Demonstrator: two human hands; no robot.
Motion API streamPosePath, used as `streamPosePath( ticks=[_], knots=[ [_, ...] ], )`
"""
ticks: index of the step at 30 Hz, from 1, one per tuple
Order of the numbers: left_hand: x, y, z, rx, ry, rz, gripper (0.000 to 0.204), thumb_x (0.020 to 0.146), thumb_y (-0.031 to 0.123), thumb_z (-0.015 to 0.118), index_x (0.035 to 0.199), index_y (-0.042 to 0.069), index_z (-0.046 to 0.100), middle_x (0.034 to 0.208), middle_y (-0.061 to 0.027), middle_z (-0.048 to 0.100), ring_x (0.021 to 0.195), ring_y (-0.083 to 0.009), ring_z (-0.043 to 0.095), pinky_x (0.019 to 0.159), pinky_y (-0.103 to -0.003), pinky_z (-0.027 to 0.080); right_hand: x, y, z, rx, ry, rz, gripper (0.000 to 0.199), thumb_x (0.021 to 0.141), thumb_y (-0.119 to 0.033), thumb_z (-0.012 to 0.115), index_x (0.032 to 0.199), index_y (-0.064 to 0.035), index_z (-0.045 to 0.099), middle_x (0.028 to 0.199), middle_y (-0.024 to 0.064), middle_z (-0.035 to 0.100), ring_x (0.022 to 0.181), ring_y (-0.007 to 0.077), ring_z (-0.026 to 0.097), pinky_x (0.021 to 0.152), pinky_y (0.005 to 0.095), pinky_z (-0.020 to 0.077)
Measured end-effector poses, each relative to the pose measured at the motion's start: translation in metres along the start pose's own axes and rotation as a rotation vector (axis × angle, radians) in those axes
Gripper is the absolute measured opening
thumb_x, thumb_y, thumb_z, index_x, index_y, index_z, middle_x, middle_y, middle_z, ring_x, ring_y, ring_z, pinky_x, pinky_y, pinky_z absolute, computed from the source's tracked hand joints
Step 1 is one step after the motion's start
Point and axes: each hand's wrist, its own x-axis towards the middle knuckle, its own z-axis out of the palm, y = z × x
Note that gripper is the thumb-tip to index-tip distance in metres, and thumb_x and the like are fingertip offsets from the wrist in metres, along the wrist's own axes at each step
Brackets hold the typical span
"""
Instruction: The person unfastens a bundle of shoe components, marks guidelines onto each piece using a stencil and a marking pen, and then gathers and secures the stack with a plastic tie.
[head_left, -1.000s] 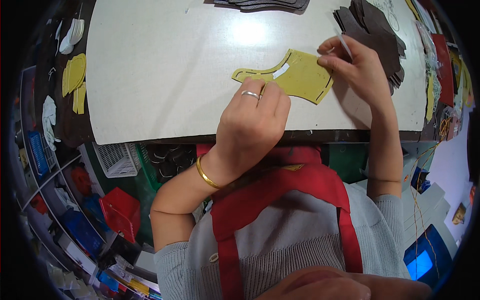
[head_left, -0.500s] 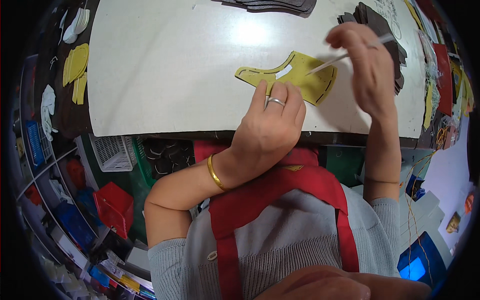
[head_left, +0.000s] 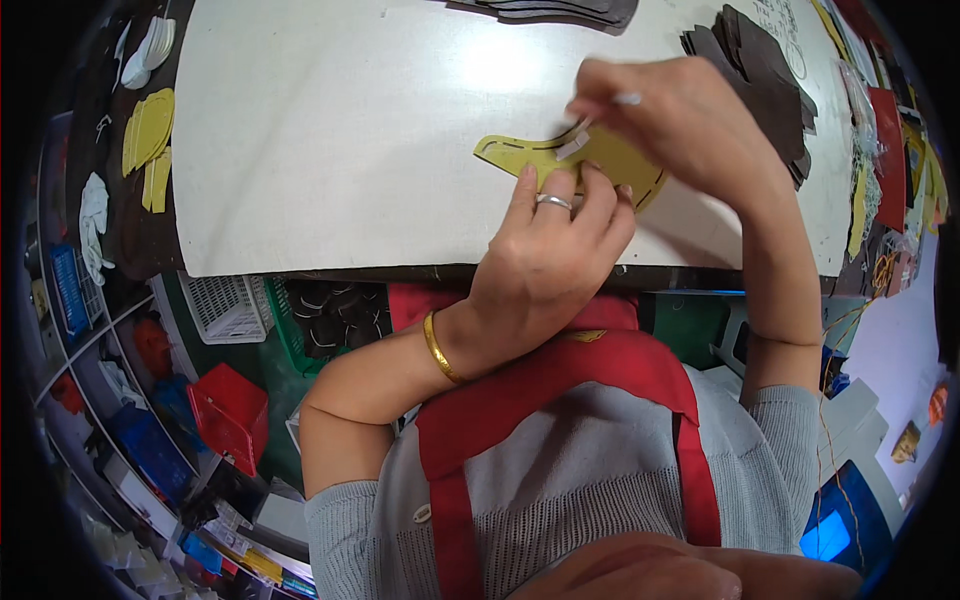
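Note:
A yellow template (head_left: 515, 153) with a curved outline and black dashes along its edges lies on the white work table. A small white patch (head_left: 573, 146) sits near its inner curve. My left hand (head_left: 545, 250) presses the template down with spread fingertips along its near edge, open and not wrapped around it. Above the template's far curved edge, my right hand (head_left: 670, 115) is closed on a thin pale pen (head_left: 628, 99). The pen's tip points down toward the curve; my fingers hide most of it, and I cannot tell whether it touches.
Dark cut pieces lie in a stack (head_left: 750, 70) at the far right, with another dark stack (head_left: 560, 8) at the far edge. Yellow pieces (head_left: 150, 130) and a white glove (head_left: 94, 225) are on the left. A red bin (head_left: 228, 415) stands below, left.
My right hand has moved left and down with the pen, from beside the template to over its curved edge. My left hand's fingers have spread a little to the right.

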Motion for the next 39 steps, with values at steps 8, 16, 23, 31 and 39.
streamPosePath(
  ticks=[8, 16, 23, 31, 39],
  knots=[
    [0.004, 0.0, 0.003, -0.013, 0.027, 0.012, 0.036, 0.078, 0.011, 0.063, 0.112, 0.008, 0.072, 0.119, -0.0117, 0.067, 0.085, -0.0267, 0.062, 0.07, -0.03, 0.055, -0.064, 0.006, -0.003, 0.342, 0.242, 0.393, 0.033, 0.104, -0.033, 0.055, 0.097, -0.0057, 0.071, 0.073, 0.0126, 0.068, 0.067, 0.0294, 0.069, 0.062, 0.0357, 0.0512],
    [0.006, -0.001, 0.003, 0.047, -0.028, 0.008, 0.027, 0.086, 0.017, 0.063, 0.11, 0.008, 0.07, 0.114, -0.0088, 0.067, 0.08, -0.0242, 0.059, 0.085, -0.04, 0.057, -0.078, -0.048, 0.023, -0.092, 0.347, 0.311, 0.019, 0.091, -0.019, 0.073, 0.082, -0.0101, 0.058, 0.065, 0.0074, 0.06, 0.056, 0.0272, 0.063, 0.053, 0.0391, 0.0489],
    [0.014, -0.004, 0.002, 0.056, 0.025, 0.074, 0.025, 0.081, 0.014, 0.065, 0.104, 0.007, 0.069, 0.103, -0.0071, 0.065, 0.076, -0.0222, 0.058, 0.069, -0.034, 0.058, -0.06, 0.001, 0.012, 0.293, 0.378, 0.596, 0.03, 0.101, -0.029, 0.051, 0.103, -0.0034, 0.067, 0.089, 0.0188, 0.071, 0.086, 0.0383, 0.069, 0.075, 0.0465, 0.0537],
    [0.049, -0.045, -0.001, -0.108, 0.062, 0.153, 0.025, 0.078, 0.011, 0.07, 0.103, 0.011, 0.066, 0.101, -0.0027, 0.067, 0.087, -0.0237, 0.067, 0.065, -0.034, 0.055, -0.082, 0.014, -0.007, 0.273, 0.246, 0.494, 0.027, 0.095, -0.027, 0.068, 0.108, -0.0038, 0.071, 0.096, 0.011, 0.073, 0.084, 0.0241, 0.069, 0.077, 0.0372, 0.0531],
    [0.151, -0.116, -0.03, -0.241, -0.536, -0.323, 0.051, 0.083, 0.013, 0.076, 0.131, 0.001, 0.064, 0.131, -0.0175, 0.062, 0.119, -0.0289, 0.059, 0.106, -0.039, 0.049, -0.155, 0.064, -0.051, 0.21, 0.507, 1.061, 0.038, 0.099, -0.034, 0.068, 0.118, -0.0011, 0.073, 0.097, 0.0054, 0.074, 0.091, 0.0098, 0.064, 0.084, 0.0257, 0.0501]
  ],
)
